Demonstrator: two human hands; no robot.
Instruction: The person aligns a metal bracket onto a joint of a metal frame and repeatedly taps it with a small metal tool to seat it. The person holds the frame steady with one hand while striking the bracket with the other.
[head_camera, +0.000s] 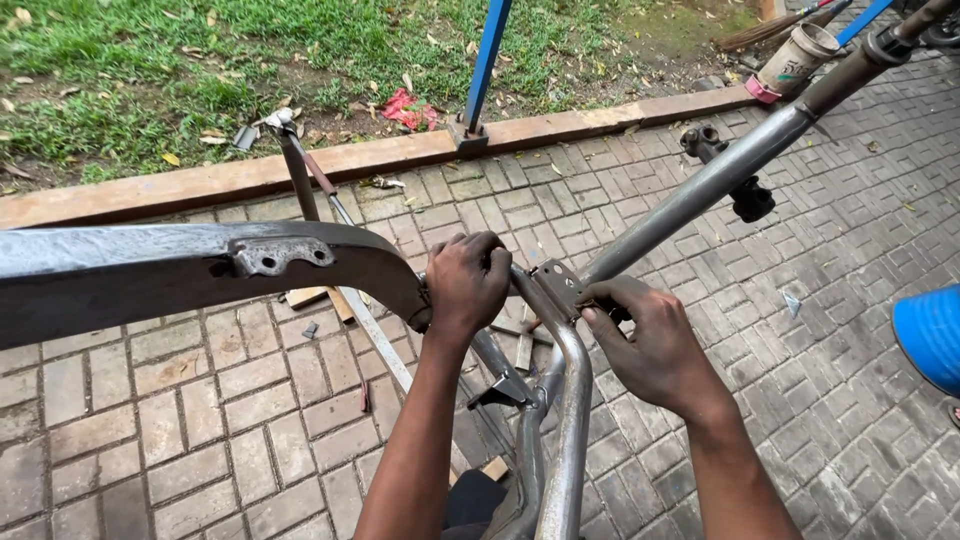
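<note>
A bare metal vehicle frame of grey steel tubes (700, 185) stands over a brick pavement. My left hand (467, 280) is closed around the frame where a wide curved metal panel (150, 270) meets the bent tube (572, 400). My right hand (650, 345) grips a small dark part against a grey bracket plate (556, 283) on the tube junction. What the right fingers pinch is mostly hidden.
A hammer (290, 160) and thin rods lean near the brick kerb (330, 165) with grass behind it. A blue pole (487, 60) rises from the kerb. A white cup (795, 55) sits far right, a blue tub (930, 335) at the right edge.
</note>
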